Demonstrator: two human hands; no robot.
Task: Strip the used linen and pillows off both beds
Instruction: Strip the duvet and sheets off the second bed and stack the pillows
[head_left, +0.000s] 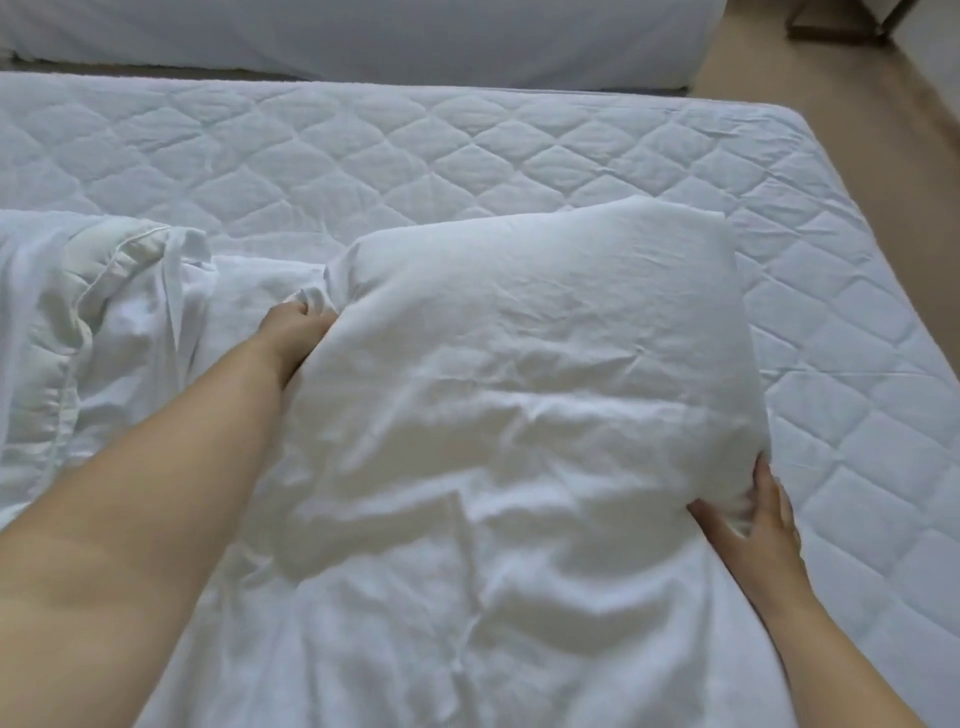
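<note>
A white pillow (530, 374) in a creased case lies on the near bed, on top of loose white linen (467, 649) that spreads toward me. My left hand (298, 327) is closed on the case's fabric at the pillow's far left corner. My right hand (753, 519) presses against the pillow's near right corner, fingers spread along its side. To the left lies a second white pillow (67, 312) with a piped edge, half out of crumpled linen. The quilted mattress cover (363, 150) of the near bed is bare beyond the pillows.
A second bed (363, 36) in white linen stands beyond a narrow gap at the top. Tan floor (883, 156) runs along the right side of the near bed. A wooden furniture base (826, 21) shows at the top right.
</note>
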